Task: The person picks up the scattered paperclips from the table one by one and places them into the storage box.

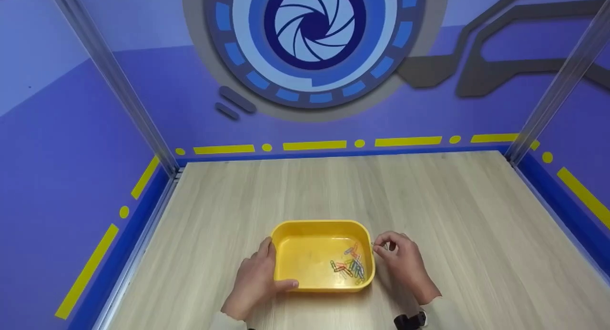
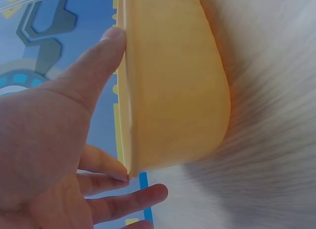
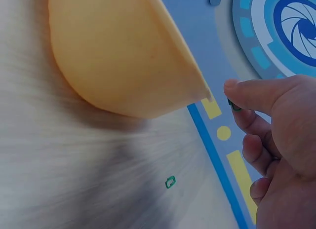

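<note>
A yellow plastic tray (image 1: 305,256) sits on the table near the front. Several coloured paper clips (image 1: 355,268) lie in its right part. My left hand (image 1: 257,277) holds the tray's near left corner, with the thumb on the front rim and the fingers along the left side; some fingertips (image 2: 159,190) stick out past the rim. Just off the right rim, my right hand (image 1: 404,261) pinches a green paper clip (image 3: 234,105) between thumb and index finger, the other fingers curled. Another green paper clip (image 3: 170,182) lies on the table below this hand.
The pale wood table (image 1: 228,201) is bordered by blue-purple printed panels (image 1: 157,96) at the back and both sides. Metal posts (image 1: 114,77) stand at the back corners. A black watch or band (image 1: 410,320) is on the right wrist.
</note>
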A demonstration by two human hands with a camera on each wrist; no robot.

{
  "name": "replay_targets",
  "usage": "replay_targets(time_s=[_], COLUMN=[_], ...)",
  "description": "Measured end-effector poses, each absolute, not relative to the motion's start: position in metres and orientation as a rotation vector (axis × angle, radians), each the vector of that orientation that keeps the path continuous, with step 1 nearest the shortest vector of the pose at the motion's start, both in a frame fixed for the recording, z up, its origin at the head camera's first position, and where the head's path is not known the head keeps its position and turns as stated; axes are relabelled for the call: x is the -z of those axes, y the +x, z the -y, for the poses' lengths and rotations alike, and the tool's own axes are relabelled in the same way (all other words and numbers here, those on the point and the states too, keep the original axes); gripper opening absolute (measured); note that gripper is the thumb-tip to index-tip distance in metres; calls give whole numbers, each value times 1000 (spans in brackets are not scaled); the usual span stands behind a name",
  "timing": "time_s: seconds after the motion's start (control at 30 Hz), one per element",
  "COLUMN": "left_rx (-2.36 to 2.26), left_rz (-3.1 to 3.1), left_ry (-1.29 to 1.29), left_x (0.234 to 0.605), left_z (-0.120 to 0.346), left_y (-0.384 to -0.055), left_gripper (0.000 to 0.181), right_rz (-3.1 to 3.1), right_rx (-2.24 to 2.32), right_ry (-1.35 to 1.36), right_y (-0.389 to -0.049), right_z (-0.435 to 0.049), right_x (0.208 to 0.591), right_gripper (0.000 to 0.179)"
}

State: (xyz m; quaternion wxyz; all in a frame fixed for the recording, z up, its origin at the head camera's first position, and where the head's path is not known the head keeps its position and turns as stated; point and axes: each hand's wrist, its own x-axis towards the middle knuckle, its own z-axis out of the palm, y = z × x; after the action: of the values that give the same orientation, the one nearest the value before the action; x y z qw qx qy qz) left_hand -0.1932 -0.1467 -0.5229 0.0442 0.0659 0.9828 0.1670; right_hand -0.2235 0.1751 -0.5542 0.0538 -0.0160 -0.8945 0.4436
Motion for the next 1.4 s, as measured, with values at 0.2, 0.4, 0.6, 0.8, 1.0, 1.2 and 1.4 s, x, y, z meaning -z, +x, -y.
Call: replay_targets(time_s=[0.2,0.4,0.6,0.8,1.0,1.2,1.4], left_rx=[-515,-515,-449,-435,-400,-436,-442], left_rz=[-2983,-2975,-3011,-3021,-3040,-3025,-3033], left_ry=[179,187,263,283,296,238,247], left_x=[520,519,519,520,520,519,519], left_z=[146,145,146,147,146,146,149], left_y=[-193,-195,-195,-195,-196,-197,-196], left_gripper=[114,112,109,105,102,105,111], right_rz=[2732,2729,2744,2759,2748,2729,2695], right_rx=[-1386,-1397,-1358,-1365,-1336,-1320,-1264], right_ry=[-41,-12,30,67,42,11,6], right_y=[-224,-225,-227,-228,-228,-230,-232], right_z=[-167,-160,-156,-155,-159,-167,-178], right_x=[551,550,552,553,552,553,558], right_gripper=[9,15,16,13,13,14,19])
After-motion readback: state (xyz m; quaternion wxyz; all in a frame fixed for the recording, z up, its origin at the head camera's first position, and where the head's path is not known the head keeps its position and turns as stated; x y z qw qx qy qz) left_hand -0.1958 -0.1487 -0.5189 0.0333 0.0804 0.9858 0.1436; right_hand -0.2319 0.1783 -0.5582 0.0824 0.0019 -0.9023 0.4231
